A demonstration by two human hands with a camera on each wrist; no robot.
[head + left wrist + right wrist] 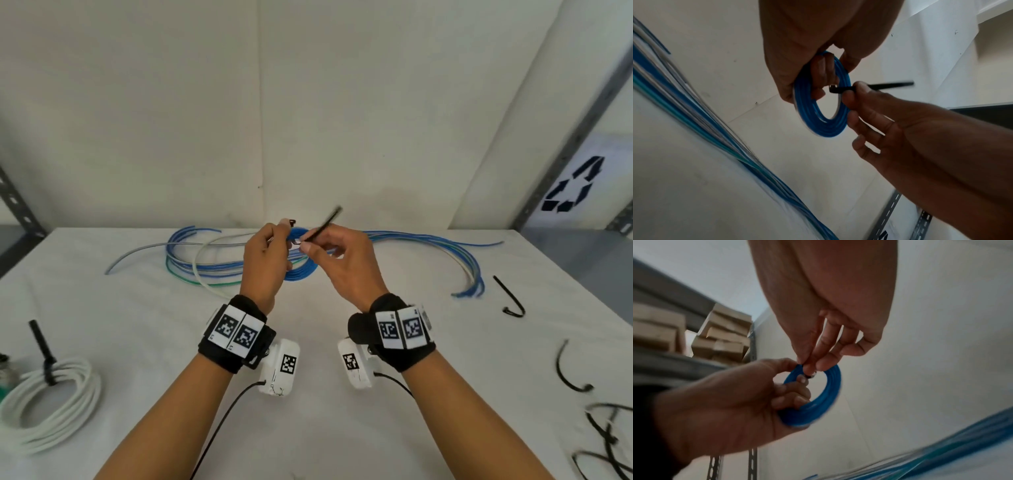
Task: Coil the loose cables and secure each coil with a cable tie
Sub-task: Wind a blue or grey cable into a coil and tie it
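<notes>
The left hand (265,263) held the blue coil (823,104) above the table (308,428), its fingers (822,69) curled through the ring and round the strands. The right hand (346,267) met it from the other side, thumb and forefinger pinching a black tie (846,89) right at the coil's upper edge; its other fingers (863,129) hung loosely spread below. The tie's free tail (329,222) stuck up and away from the coil, and its head sat inside the ring, touching the left fingertips. Whether the tie was already looped closed could not be told.

Behind the coil, loose blue, white and green cables (205,263) lay sprawled across the table. Well left of the coil and nearer the person lay a white coil (51,404) already bound with a black tie. Well right of the coil, spare ties (510,298) lay scattered toward the table's edge
</notes>
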